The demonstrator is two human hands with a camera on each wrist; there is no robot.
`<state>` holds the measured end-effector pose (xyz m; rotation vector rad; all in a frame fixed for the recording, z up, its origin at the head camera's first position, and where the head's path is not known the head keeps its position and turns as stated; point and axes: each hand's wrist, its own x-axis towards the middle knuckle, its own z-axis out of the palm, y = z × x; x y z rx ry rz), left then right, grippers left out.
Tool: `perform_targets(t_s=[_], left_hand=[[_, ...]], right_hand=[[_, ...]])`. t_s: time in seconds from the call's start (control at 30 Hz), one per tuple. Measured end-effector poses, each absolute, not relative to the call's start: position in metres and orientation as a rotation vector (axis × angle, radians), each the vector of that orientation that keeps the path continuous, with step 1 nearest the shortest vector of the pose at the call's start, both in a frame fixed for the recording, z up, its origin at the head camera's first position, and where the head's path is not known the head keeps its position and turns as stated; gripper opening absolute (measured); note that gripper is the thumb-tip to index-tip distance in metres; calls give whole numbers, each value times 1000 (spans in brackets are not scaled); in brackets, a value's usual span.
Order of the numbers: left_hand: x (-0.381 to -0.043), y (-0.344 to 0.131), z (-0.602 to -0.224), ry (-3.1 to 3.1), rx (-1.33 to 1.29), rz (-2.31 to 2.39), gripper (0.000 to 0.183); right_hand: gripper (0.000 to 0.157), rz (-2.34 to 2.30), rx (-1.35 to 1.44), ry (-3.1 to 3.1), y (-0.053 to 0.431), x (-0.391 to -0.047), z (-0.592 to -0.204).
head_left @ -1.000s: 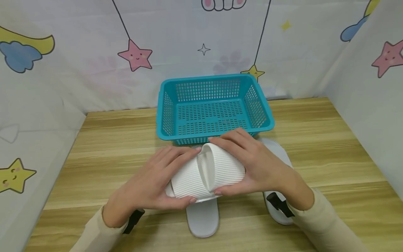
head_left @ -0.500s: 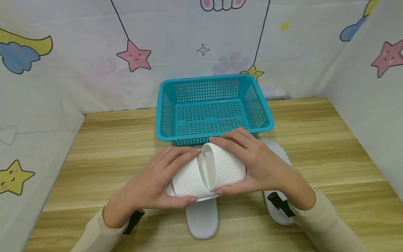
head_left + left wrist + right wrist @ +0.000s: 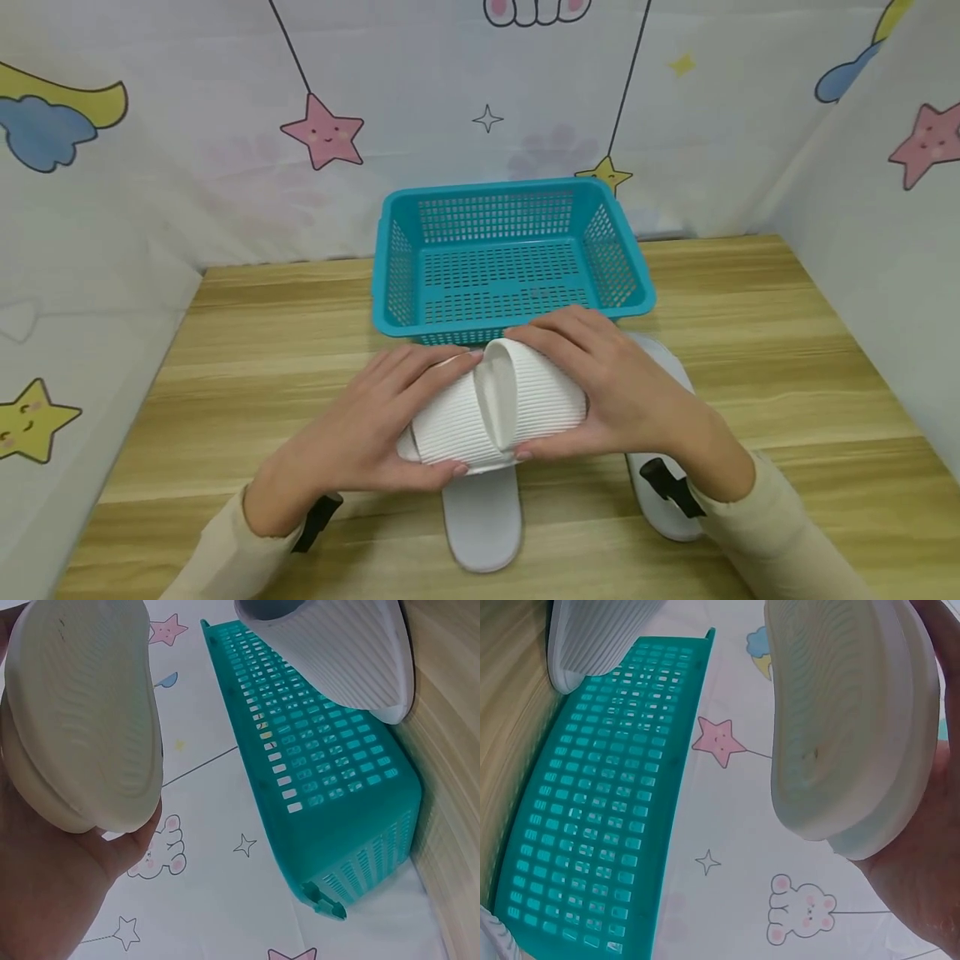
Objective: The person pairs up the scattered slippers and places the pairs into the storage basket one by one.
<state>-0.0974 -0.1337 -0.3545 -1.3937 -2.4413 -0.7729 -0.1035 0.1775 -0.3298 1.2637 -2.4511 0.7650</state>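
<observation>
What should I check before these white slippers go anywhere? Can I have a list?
1. Left hand gripping the white slippers: ok.
2. Right hand gripping them too: ok.
3. White slippers held up off the table: ok.
4. Blue-green basket sitting with its opening up: ok.
5. Space under the hands free: not ok, a light grey slipper lies below.
6. Both white slippers the same size: cannot tell, hands cover parts.

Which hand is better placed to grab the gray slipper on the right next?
Probably the right hand: its forearm passes above that gray slipper, while the left hand is farther away. Both grip the white slippers.
</observation>
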Motion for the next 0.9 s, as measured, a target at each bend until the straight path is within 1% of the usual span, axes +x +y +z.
perform_targets(t_s=[0.4,0.57,0.9], left_hand=[[-98,-136,-349,-2494,-1409,-870,93],[-99,-140,-349,-2461,-1419,-897,87],[-96,-158,-358,-2545,-1272,-825,86]], right_hand=[[95,746,1237,-2417,183,-106,-326],[95,760,1228,-2384,187,-110,-328],[92,786,1205,-2335,197,-114,-325]])
